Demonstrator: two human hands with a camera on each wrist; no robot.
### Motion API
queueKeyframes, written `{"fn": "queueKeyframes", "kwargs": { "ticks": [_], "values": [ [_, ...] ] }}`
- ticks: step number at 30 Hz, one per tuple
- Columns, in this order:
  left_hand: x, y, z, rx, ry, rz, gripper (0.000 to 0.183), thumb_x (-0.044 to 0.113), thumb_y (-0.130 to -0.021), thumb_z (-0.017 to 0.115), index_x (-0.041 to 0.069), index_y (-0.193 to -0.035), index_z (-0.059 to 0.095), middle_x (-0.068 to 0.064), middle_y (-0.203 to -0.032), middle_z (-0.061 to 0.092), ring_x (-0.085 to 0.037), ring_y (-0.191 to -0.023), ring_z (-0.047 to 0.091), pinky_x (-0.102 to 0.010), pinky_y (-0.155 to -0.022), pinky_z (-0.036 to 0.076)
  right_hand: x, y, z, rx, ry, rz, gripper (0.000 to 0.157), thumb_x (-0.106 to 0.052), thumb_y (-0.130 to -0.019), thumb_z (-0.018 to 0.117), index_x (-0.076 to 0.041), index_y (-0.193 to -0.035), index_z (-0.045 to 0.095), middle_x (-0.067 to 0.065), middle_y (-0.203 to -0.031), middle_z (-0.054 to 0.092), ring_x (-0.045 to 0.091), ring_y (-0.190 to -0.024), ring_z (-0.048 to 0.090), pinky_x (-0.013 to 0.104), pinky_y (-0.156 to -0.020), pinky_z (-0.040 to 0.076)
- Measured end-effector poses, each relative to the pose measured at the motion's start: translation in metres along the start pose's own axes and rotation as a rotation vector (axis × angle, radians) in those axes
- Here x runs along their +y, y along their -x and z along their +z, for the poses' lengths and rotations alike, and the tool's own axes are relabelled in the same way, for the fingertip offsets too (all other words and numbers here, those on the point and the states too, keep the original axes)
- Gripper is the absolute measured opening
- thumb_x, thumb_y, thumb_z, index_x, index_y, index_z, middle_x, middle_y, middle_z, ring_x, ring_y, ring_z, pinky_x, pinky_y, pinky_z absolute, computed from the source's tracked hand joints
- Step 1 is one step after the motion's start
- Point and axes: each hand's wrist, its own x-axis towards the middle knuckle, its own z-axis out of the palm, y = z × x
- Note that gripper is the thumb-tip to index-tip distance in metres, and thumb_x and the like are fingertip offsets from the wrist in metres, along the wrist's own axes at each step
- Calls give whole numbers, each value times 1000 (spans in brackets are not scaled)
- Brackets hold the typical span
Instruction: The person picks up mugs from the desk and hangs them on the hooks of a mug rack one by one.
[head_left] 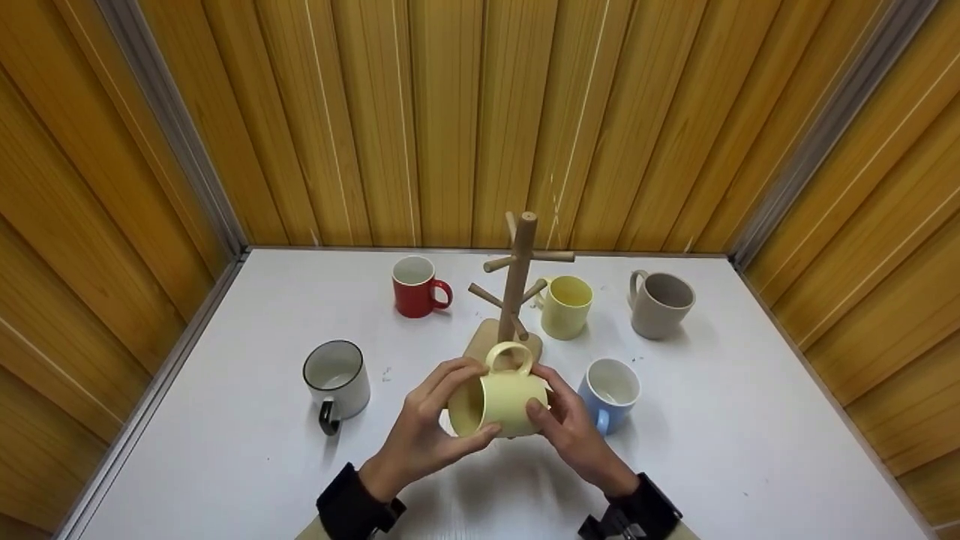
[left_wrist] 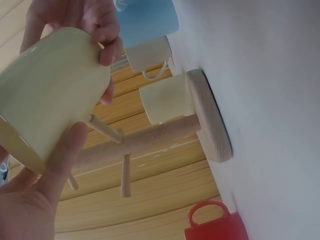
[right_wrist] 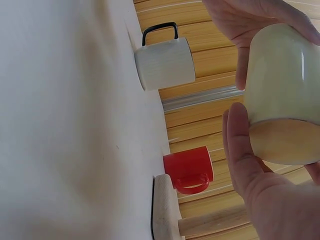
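Note:
Both hands hold a pale yellow mug [head_left: 514, 405] tipped on its side above the table, its opening facing left and its handle pointing up. The left hand [head_left: 431, 420] grips the rim side, with the thumb below and fingers above. At the base end, the right hand [head_left: 574, 427] holds the mug between thumb and fingers; the base [right_wrist: 285, 142] shows in the right wrist view. Just behind the mug stands a wooden mug tree [head_left: 516, 285] with several bare pegs. In the left wrist view, its post [left_wrist: 155, 134] lies beyond the mug.
A white mug with black rim [head_left: 337, 382] stands at left, a red mug [head_left: 414, 296] behind it. Another yellow mug [head_left: 564, 315] is right of the tree, a grey-beige mug [head_left: 658, 307] farther right. A blue mug [head_left: 600, 409] stands close to the right hand. Wood-patterned walls [head_left: 442, 120] surround the table.

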Motion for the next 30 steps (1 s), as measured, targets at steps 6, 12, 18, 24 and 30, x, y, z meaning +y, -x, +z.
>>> {"fn": "queueKeyframes", "kwargs": {
  "ticks": [6, 12, 18, 24, 30],
  "values": [
    [0, 3, -3, -86, -115, -89, 72, 45, -84, 84, 24, -146, 54, 4, -146, 53, -17, -132, 56, -39, -104, 51, 1, 2, 0, 78, 19, 4, 50, -13, -107, 53, -4, -153, 35, 28, -128, 51, 33, -106, 65, 44, -86, 60],
    [2, 3, -8, -155, -177, -122, 82, 53, -83, 82, 29, -153, 46, -5, -156, 45, -20, -137, 52, -44, -103, 52, 2, 3, 0, 143, 41, -17, 52, -11, -106, 55, -4, -153, 36, 28, -131, 51, 33, -105, 66, 42, -83, 61],
    [2, 2, -11, -156, -202, -120, 85, 50, -81, 85, 30, -153, 45, -9, -158, 42, -23, -134, 55, -47, -100, 53, 1, 3, -1, 189, 114, -66, 51, -7, -104, 57, -3, -152, 39, 26, -134, 53, 30, -110, 64, 37, -85, 60],
    [1, 2, -10, -177, -156, -140, 80, 43, -82, 86, 28, -151, 48, -4, -157, 44, -21, -129, 58, -41, -100, 54, 1, 3, 2, 216, 157, -103, 52, -3, -101, 62, -2, -149, 44, 23, -133, 57, 27, -117, 61, 33, -88, 58],
    [-1, 4, -8, -187, -52, -166, 76, 35, -85, 85, 24, -150, 48, -4, -155, 45, -22, -132, 56, -32, -95, 57, 1, 3, 4, 239, 191, -101, 52, -4, -100, 65, -1, -148, 45, 22, -131, 59, 25, -116, 62, 31, -88, 58]
  ]
}}
